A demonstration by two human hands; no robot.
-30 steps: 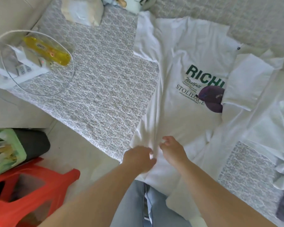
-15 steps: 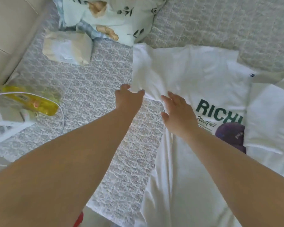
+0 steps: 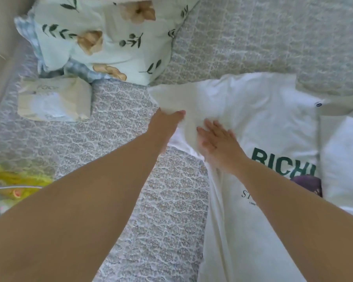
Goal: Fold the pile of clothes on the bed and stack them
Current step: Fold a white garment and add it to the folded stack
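Grey patterned bedding covers the bed [image 3: 151,200], which fills nearly the whole view, with a floral pillow [image 3: 102,33] at the far left and a soft tissue pack [image 3: 53,98] just near of it.

On the right half of the bed lies the white T-shirt [image 3: 263,123], spread flat with its printed front up. Its long axis runs from near to far, with the collar end far and the hem coming toward the person. At the right edge of the view more white cloth [image 3: 344,155] covers part of the print.

The left sleeve [image 3: 171,98] of the shirt points out to the left at the far end. This is, I judge, the part that the coming fold turns on: it lies directly under the left hand and must travel to the right, over the body of the shirt.

The left hand [image 3: 165,127] is nearer to it. Its arm is stretched far forward, and its grip is closed on the lower sleeve edge, thumb on top and fingers hidden under the cloth. The right hand [image 3: 220,143] rests just to the right of it, flat and open, palm down, fingers [image 3: 212,127] spread, holding nothing and only pressing the shirt near the armpit.
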